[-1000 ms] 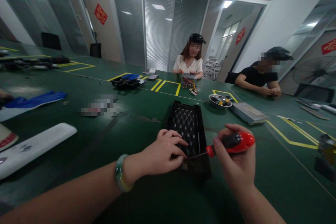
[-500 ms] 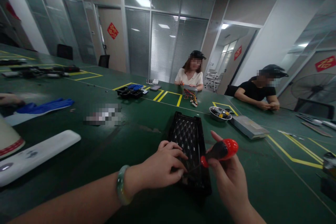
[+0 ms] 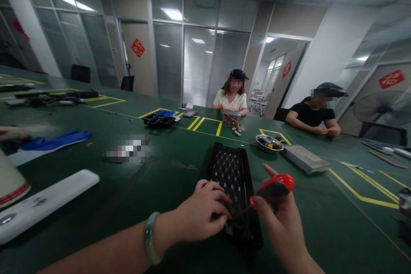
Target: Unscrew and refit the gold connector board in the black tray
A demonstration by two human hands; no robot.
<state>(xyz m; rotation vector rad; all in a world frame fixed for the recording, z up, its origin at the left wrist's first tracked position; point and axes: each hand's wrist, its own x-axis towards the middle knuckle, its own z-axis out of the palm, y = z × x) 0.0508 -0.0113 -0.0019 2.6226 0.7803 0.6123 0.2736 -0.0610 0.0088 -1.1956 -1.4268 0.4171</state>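
Observation:
A long black plastic tray-like frame [image 3: 229, 165] with a diamond-patterned inside lies lengthwise on the table before me. My right hand [image 3: 282, 209] grips a screwdriver [image 3: 278, 185] with a red and black handle, its shaft slanting down to the left into the frame's near part. Over the frame's left side lies my left hand [image 3: 205, 209], with a bangle on the wrist. Its thumb and forefinger come together beside the screwdriver's tip; what they pinch, if anything, is hidden. The fingers also cover part of the frame.
A metal bowl of small parts [image 3: 269, 143] and a grey box [image 3: 306, 158] stand beyond my right hand. To the left lie a white elongated casing [image 3: 48, 201] and a blue glove [image 3: 54, 140]. Two people sit across the green table [image 3: 160, 192].
The view has tilted up slightly, so the scene sits lower. The screwdriver's handle has tipped a little; both hands stay at the frame's near part.

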